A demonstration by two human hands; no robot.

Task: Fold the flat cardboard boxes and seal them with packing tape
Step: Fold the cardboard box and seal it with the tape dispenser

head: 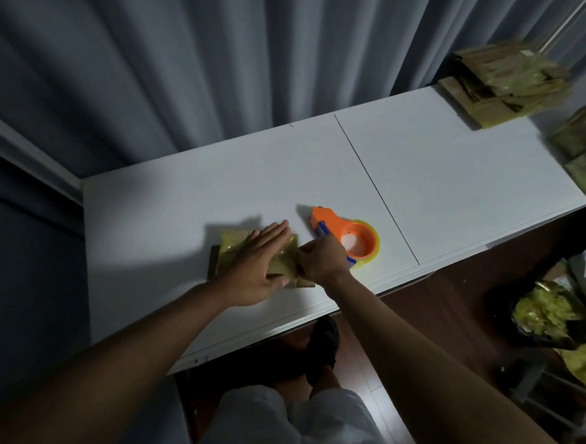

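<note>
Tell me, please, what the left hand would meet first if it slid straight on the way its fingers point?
Probably nothing soon: the left hand points up-right across bare table, passing left of the tape dispenser, towards the curtain.

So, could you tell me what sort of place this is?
Probably a small home packing station: a white table against grey curtains, an orange tape dispenser, and stacks of flat cardboard boxes at its far end.

I see a white bench with a seam across its top, backed by grey curtains. Beneath its near edge lie a dark wooden floor and a black bag of yellowish scraps at right.
</note>
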